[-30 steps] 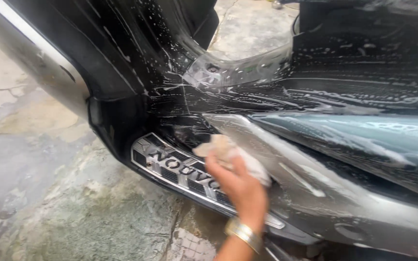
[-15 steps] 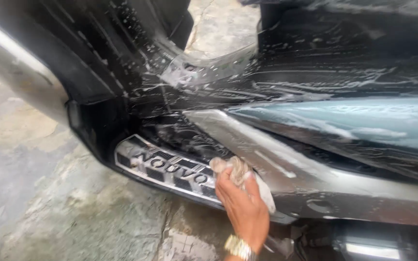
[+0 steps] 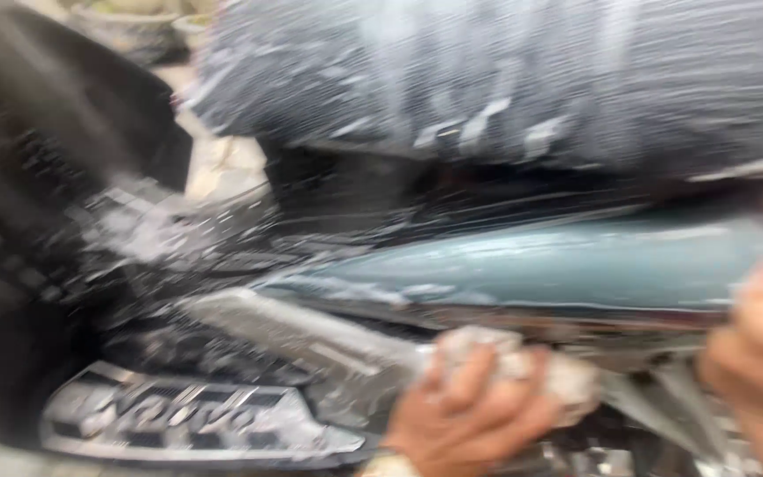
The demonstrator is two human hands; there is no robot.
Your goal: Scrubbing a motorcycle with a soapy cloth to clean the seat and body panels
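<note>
Left hand [image 3: 474,415] fingers clench a wet rag [image 3: 523,358] against the scooter's trim [image 3: 311,340], which runs ten-to-four; right hand [image 3: 761,353] at three o'clock, fingers too blurred to tell.

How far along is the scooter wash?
Done: suds cover the seat and floorboard. In hand: the left hand presses a cloth on the silver side trim; the right hand is near the teal panel, too blurred to read. Left: nothing looks rinsed.

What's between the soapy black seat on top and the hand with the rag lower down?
In the head view, a grey-blue side panel runs between the seat and the hand gripping the rag.
</note>
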